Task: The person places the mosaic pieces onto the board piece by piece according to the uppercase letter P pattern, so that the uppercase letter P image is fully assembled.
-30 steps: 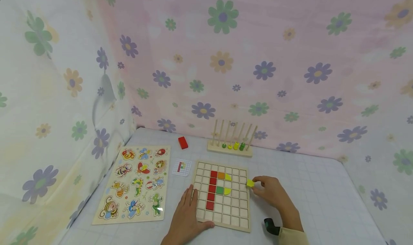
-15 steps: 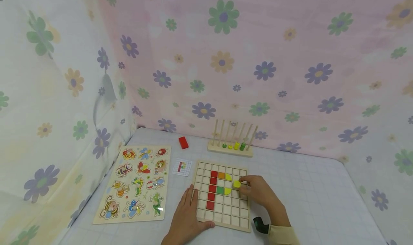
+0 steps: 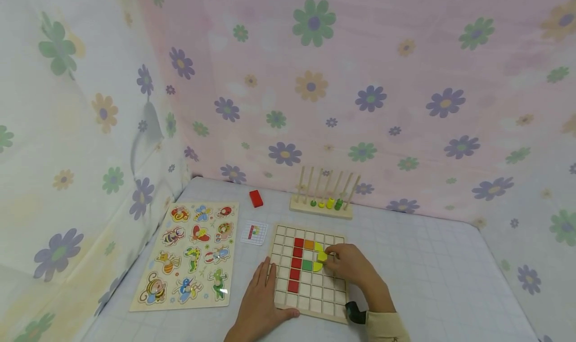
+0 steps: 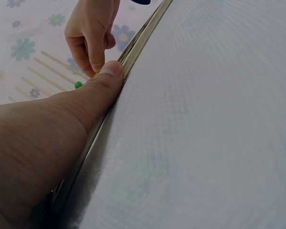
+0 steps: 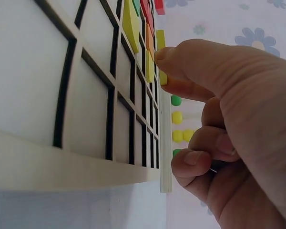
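Observation:
My right hand [image 3: 355,267] pinches a small yellow tile [image 3: 321,257] between thumb and index finger, over the wooden grid board [image 3: 310,303]. In the right wrist view the tile [image 5: 162,71] stands edge-on above the squares, the other fingers curled below. Set in the board are a column of red squares [image 3: 294,274], an orange square [image 3: 309,244], a green square [image 3: 307,265] and two yellow rounded tiles, one [image 3: 318,246] above the pinched tile, one [image 3: 317,267] below. My left hand [image 3: 261,302] rests with straight fingers along the board's left side, thumb [image 4: 97,90] at its front edge.
A wooden insect puzzle [image 3: 211,302] lies left of the board. Between them is a pattern card [image 3: 254,233], with a red block [image 3: 256,198] behind it. A pegged bead stand [image 3: 299,208] stands at the back, before the flowered cloth [image 3: 342,132].
My right hand has carried the yellow tile leftward from beyond the board's right edge to the gap between the two yellow rounded tiles. My left hand has stayed in place.

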The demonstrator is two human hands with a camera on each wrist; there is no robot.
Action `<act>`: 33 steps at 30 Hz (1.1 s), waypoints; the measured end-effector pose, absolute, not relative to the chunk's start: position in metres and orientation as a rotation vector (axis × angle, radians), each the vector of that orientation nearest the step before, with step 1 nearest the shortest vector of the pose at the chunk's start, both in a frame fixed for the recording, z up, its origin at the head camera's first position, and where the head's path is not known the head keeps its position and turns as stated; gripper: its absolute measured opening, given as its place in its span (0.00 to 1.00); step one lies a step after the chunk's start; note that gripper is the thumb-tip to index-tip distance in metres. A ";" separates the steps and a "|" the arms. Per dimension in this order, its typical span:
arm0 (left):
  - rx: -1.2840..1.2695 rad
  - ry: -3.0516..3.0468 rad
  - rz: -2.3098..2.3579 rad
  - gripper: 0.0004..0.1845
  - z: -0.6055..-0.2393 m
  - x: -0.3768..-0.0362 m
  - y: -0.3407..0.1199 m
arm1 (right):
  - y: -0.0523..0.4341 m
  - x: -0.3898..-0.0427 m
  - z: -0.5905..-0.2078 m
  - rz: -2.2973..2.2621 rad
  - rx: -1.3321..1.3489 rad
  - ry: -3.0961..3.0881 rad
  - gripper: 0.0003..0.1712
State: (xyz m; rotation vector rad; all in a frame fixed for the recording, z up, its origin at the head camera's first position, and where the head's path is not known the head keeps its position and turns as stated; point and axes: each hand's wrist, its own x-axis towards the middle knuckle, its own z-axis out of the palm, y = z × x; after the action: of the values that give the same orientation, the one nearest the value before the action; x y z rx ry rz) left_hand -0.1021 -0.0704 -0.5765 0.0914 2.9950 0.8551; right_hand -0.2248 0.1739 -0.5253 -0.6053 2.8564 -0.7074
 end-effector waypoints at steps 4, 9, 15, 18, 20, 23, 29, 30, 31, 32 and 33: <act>0.090 2.995 0.857 0.73 -0.576 -0.102 -0.070 | 0.171 -0.225 -0.528 -0.688 -0.604 2.875 0.11; 0.087 2.989 0.864 0.72 -0.576 -0.102 -0.070 | 0.168 -0.226 -0.533 -0.678 -0.599 2.882 0.12; 0.096 3.004 0.851 0.72 -0.578 -0.102 -0.070 | 0.168 -0.227 -0.535 -0.680 -0.618 2.884 0.11; 0.094 3.000 0.854 0.72 -0.579 -0.102 -0.070 | 0.167 -0.227 -0.536 -0.683 -0.622 2.888 0.11; 0.092 2.995 0.861 0.72 -0.579 -0.103 -0.070 | 0.167 -0.228 -0.536 -0.681 -0.627 2.894 0.11; 0.092 2.996 0.865 0.72 -0.579 -0.103 -0.070 | 0.168 -0.228 -0.537 -0.683 -0.630 2.899 0.10; 0.097 3.020 0.840 0.72 -0.578 -0.102 -0.070 | 0.167 -0.228 -0.537 -0.700 -0.617 2.899 0.10; 0.097 3.021 0.840 0.72 -0.578 -0.102 -0.070 | 0.167 -0.227 -0.537 -0.700 -0.615 2.899 0.10; 0.097 3.020 0.840 0.72 -0.578 -0.102 -0.070 | 0.166 -0.227 -0.537 -0.702 -0.612 2.897 0.10; 0.096 3.017 0.841 0.72 -0.578 -0.102 -0.070 | 0.166 -0.227 -0.537 -0.700 -0.612 2.895 0.10; 0.096 3.015 0.841 0.72 -0.578 -0.102 -0.070 | 0.166 -0.227 -0.536 -0.704 -0.606 2.891 0.10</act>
State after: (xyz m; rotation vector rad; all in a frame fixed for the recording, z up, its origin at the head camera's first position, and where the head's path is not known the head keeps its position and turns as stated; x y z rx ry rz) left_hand -0.1024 -0.0700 -0.5777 0.0956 3.0148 0.8413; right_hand -0.2268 0.1659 -0.5365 -0.6061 2.8913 -0.7037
